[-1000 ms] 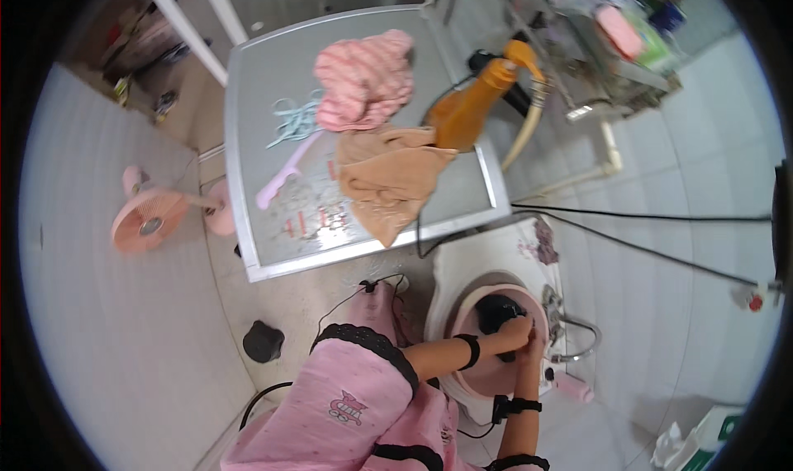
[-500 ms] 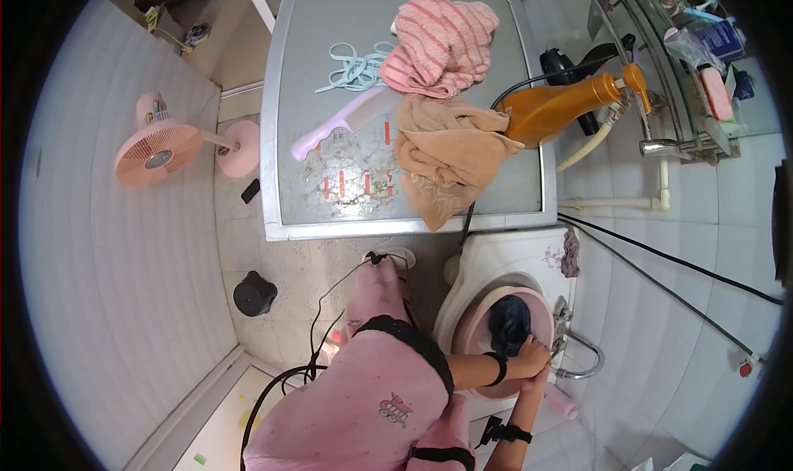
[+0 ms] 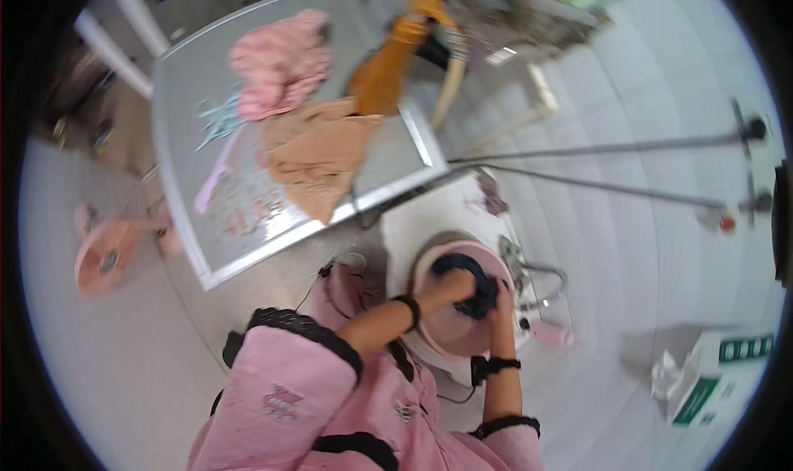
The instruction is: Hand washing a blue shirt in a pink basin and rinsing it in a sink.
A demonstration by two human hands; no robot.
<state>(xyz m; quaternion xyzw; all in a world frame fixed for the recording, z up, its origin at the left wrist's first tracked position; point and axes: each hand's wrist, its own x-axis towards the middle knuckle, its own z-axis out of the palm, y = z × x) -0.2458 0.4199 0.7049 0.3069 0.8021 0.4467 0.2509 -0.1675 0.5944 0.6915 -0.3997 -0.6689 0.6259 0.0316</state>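
Note:
A dark blue cloth hangs bunched in the pink basin, which stands in the white sink. My left hand reaches over the basin with its fingers closed on the cloth, though motion blurs them. At the cloth's right end, my right hand grips it near the basin's rim. Beside the hands on the right is the curved metal faucet. How wet the cloth is cannot be made out.
The metal-edged table carries a pink towel, a tan towel, an amber pump bottle, a light blue cord and a lilac-handled knife. A pink bottle, a tissue box and a pink fan stand around.
My hands have gone from being clasped together at the basin's right rim to holding the cloth inside it. The view has turned and shifted, bringing the tissue box into sight.

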